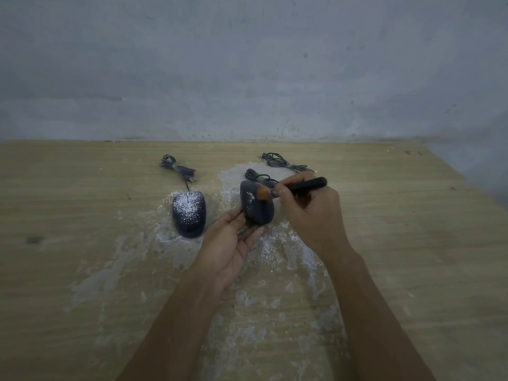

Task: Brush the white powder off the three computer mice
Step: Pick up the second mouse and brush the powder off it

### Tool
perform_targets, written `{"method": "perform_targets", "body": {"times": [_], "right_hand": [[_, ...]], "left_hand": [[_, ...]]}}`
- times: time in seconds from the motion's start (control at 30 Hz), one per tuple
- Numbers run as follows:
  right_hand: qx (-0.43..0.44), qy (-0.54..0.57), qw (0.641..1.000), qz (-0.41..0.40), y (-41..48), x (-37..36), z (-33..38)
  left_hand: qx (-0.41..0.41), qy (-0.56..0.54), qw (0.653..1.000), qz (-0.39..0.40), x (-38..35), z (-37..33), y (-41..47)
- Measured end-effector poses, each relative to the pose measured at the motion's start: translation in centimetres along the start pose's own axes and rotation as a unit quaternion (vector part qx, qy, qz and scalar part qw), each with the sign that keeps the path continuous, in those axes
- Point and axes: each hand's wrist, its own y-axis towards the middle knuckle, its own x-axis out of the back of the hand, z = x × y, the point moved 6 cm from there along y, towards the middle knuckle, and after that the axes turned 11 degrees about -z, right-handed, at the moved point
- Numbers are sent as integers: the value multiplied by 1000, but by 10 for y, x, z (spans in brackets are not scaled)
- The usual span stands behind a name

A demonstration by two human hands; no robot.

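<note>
left hand is palm up, fingers and thumb curled round the near end of the held mouse, gripping it from below; that mouse is tipped on its side near table centre, can't tell if its far end touches the wood. right hand pinches the brush by its black handle, pen-style, fingers closed on it; the orange bristles touch the mouse's upper face just beside a leftover patch of white powder, rest of that shell looks dark and mostly clean. the left mouse sits flat on the table, just left of the left hand's fingertips and apart from them, front half thickly speckled white. its bundled cable lies behind it, USB plug pointing right. the held mouse's cable loops just behind it. a third cable with a USB plug lies further back right, runs toward the right hand and goes out of sight behind it; what it connects to is hidden. loose powder is smeared over the wood: pale patch behind the held mouse, scatter round the left mouse, streaks between and under both forearms. grey wall stands at the table's far edge
</note>
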Motion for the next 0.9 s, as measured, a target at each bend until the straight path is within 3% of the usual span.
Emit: {"method": "perform_targets", "body": {"times": [0.1,0.27,0.4,0.53,0.67,0.8,0.9], "right_hand": [[15,22,998,58,-7,-12,8],[-9,18,1000,-24,-1,-3,0],[-2,19,999,44,-5,-10,1],[-28,28,999,-27,0,-1,-1],[-23,40,998,42,-6,-13,5],[-42,46,998,-26,0,-5,0],[-33,34,999,9,-5,-10,1]], "left_hand": [[-5,2,1000,10,-2,0,-2],[-21,15,1000,14,-2,-1,-2],[-41,24,999,11,-2,1,-4],[-64,41,997,-4,-1,3,-2],[-88,64,994,-18,-1,3,-1],[-132,115,984,-41,0,2,-4],[-137,123,982,-48,0,2,-5]]}}
